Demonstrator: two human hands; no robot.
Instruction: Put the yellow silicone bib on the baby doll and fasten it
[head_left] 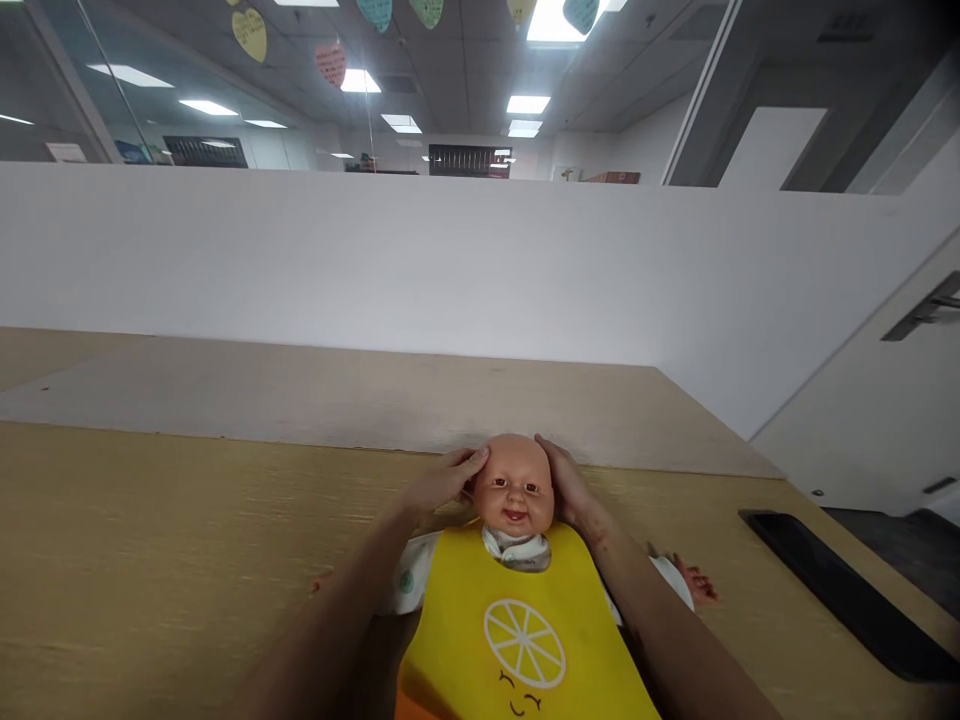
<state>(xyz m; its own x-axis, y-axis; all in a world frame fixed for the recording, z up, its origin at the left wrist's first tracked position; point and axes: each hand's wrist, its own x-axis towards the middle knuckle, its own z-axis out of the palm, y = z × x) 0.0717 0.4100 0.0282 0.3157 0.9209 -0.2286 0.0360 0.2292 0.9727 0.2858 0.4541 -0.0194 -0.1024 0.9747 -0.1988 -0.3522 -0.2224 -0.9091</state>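
A baby doll with a bald head lies face up on the wooden table, in white clothing with a green print. Over its chest spreads a yellow bib with a white lemon slice and a smiling face drawn on it; an orange part shows at the lower left. My left hand rests against one side of the doll's head, its fingers closed around it. On the other side my right hand cups the head, most of its fingers hidden behind it. The bib's neck ends are out of sight behind the doll's neck.
A long black flat object lies on the table at the right. Beyond the table stand a white wall and glass panels with heart-shaped paper notes. A door with a handle is at far right.
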